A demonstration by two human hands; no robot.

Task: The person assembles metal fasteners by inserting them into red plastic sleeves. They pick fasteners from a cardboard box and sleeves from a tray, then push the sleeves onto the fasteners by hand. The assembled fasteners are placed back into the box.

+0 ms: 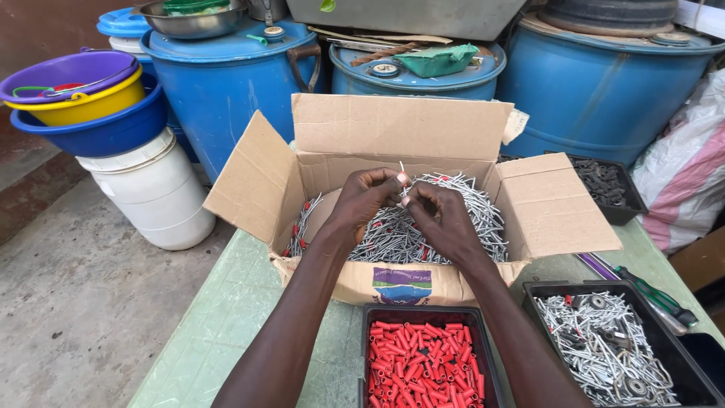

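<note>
Near trays: red plastic plugs [423, 363] beside loose metal bolts [604, 347] on the green worktop [234, 302].
Hands: left hand [365, 202] and right hand [440, 215], fingers pinching one thin metal fastener [402, 180].
Box: open cardboard box [544, 208] heaped with fasteners below them.
Behind: blue drums [226, 83].

Both hands, left [364, 198] and right [440, 214], pinching one metal bolt [402, 179] over a bolt-filled cardboard box [545, 205]; red plugs [421, 365] nearby
</note>
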